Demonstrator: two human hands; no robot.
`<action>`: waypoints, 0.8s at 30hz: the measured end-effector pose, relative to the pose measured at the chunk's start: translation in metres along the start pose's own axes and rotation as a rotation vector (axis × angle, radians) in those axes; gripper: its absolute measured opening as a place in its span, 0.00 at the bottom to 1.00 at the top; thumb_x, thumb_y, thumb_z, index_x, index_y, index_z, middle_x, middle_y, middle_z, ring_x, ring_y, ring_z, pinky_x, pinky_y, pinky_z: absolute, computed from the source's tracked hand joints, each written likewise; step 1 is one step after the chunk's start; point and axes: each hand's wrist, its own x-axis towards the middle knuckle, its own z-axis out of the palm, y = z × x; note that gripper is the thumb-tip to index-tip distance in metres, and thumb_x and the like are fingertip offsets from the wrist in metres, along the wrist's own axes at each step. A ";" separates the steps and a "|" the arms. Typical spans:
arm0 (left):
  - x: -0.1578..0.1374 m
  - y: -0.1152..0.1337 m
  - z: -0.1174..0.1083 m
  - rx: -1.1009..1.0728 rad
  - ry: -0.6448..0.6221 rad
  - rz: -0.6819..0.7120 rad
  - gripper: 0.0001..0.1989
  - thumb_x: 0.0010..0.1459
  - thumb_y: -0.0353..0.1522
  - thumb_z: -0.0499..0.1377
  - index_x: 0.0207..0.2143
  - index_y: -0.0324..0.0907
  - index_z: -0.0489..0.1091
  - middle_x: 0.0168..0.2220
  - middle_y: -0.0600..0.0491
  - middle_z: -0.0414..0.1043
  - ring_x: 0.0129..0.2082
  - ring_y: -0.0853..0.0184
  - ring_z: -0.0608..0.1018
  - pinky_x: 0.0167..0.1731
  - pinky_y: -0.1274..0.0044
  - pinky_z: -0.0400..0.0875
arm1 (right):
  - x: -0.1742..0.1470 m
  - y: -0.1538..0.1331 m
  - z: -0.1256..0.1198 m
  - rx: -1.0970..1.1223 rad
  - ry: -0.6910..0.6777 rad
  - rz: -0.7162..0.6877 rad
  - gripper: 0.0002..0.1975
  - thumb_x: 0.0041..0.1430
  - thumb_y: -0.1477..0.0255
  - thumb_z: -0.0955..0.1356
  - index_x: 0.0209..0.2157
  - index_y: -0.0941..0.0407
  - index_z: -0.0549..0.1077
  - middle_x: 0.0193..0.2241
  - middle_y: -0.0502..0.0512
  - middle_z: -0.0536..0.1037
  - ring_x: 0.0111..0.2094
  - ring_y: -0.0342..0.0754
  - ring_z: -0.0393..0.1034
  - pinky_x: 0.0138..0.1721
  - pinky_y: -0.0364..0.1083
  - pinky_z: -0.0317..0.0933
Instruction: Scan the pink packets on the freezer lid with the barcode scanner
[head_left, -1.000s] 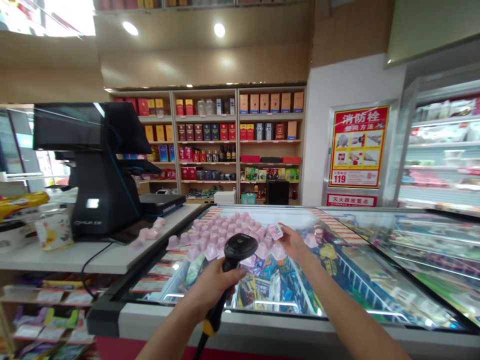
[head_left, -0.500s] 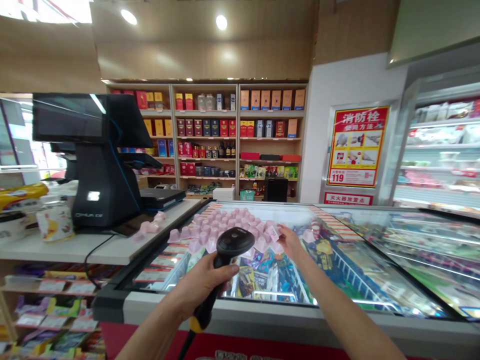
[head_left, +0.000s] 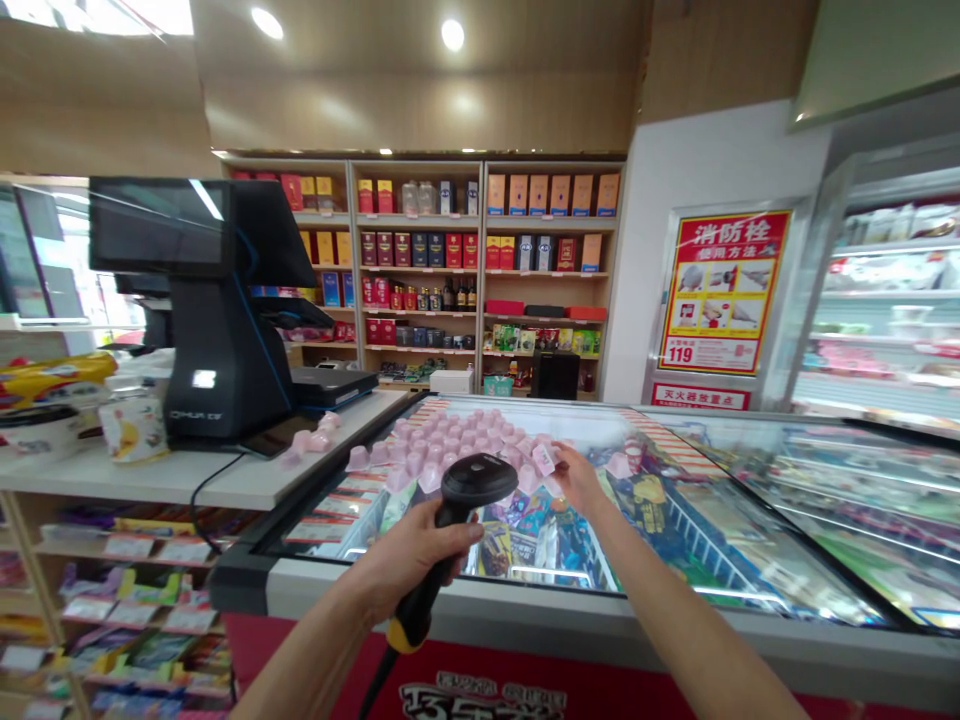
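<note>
A: State the condition of each hand.

B: The left hand (head_left: 411,556) is clenched round the grip of a scanner (head_left: 456,520). The right hand (head_left: 577,478) pinches one cup (head_left: 546,459) between its fingertips.

A: Describe the scanner.

B: Black pistol-type body with a broad rounded head. The grip ends in a yellow collar, and a dark cable leaves it downward. The head points away from the person, toward the held cup.

A: Describe the cup.

B: Small, pale pink, with a flat white lid that carries pink print. The print is too small to read. The lid is tilted toward the scanner head.

A: Where is the cup located?

B: Held just above the glass top of a chest freezer (head_left: 675,640), at the near right edge of a cluster of like cups (head_left: 457,440). It is near the scanner head but apart from it.

A: Describe the cluster.

B: Many pink cups stand inverted, touching one another, on the freezer glass. A few more (head_left: 311,443) lie on the white counter (head_left: 150,478) to the left.

A: What else stands on the counter?

B: A black till (head_left: 217,320) with a raised screen. Beside it, a tub (head_left: 135,428) with yellow print.

A: Background?

B: Shelves (head_left: 450,270) of boxed goods and a red poster (head_left: 721,290) on the wall.
</note>
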 end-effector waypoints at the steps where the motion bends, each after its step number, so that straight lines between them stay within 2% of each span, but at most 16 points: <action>1: -0.001 0.000 0.000 -0.013 -0.014 -0.004 0.13 0.41 0.38 0.59 0.24 0.39 0.60 0.14 0.61 0.59 0.15 0.76 0.61 0.18 0.82 0.53 | 0.001 0.000 0.001 0.011 -0.003 0.007 0.08 0.36 0.78 0.65 0.24 0.56 0.70 0.17 0.47 0.72 0.21 0.43 0.65 0.24 0.42 0.59; 7: -0.008 0.003 -0.004 -0.044 -0.075 0.014 0.14 0.42 0.38 0.59 0.28 0.39 0.62 0.17 0.60 0.60 0.17 0.75 0.62 0.19 0.81 0.56 | 0.007 0.004 0.009 -0.028 -0.057 -0.012 0.06 0.38 0.76 0.65 0.24 0.56 0.70 0.18 0.47 0.72 0.21 0.42 0.65 0.23 0.42 0.59; 12: -0.019 0.007 0.001 -0.024 -0.049 0.019 0.14 0.41 0.38 0.59 0.26 0.39 0.61 0.16 0.61 0.59 0.16 0.76 0.62 0.19 0.81 0.55 | 0.008 0.003 0.013 -0.095 -0.055 -0.038 0.06 0.38 0.74 0.65 0.24 0.55 0.69 0.18 0.47 0.72 0.22 0.43 0.66 0.25 0.43 0.60; 16: -0.024 0.007 0.004 0.002 -0.085 0.040 0.13 0.42 0.38 0.58 0.26 0.39 0.60 0.15 0.61 0.59 0.16 0.76 0.61 0.19 0.81 0.53 | 0.004 0.001 0.015 -0.176 -0.032 -0.075 0.06 0.38 0.73 0.64 0.24 0.56 0.69 0.18 0.47 0.71 0.22 0.43 0.65 0.26 0.43 0.60; 19: -0.020 0.003 0.001 0.036 -0.013 0.054 0.13 0.42 0.38 0.58 0.24 0.39 0.60 0.14 0.61 0.59 0.15 0.76 0.61 0.18 0.82 0.53 | -0.005 0.000 0.010 -0.265 -0.006 -0.108 0.08 0.37 0.73 0.64 0.26 0.56 0.70 0.19 0.47 0.71 0.23 0.44 0.65 0.26 0.44 0.60; 21: -0.013 -0.003 -0.002 0.052 0.053 0.066 0.13 0.42 0.39 0.58 0.24 0.39 0.60 0.14 0.61 0.59 0.15 0.76 0.61 0.18 0.82 0.53 | -0.013 0.002 0.004 -0.485 0.003 -0.191 0.10 0.37 0.74 0.64 0.27 0.56 0.71 0.21 0.48 0.72 0.24 0.45 0.65 0.28 0.45 0.60; 24: -0.004 -0.011 -0.004 0.030 0.116 0.066 0.14 0.41 0.39 0.58 0.24 0.39 0.60 0.14 0.61 0.59 0.15 0.75 0.62 0.18 0.82 0.54 | -0.024 0.013 -0.005 -1.033 -0.049 -0.365 0.12 0.38 0.76 0.64 0.30 0.55 0.71 0.28 0.50 0.74 0.29 0.47 0.66 0.35 0.47 0.59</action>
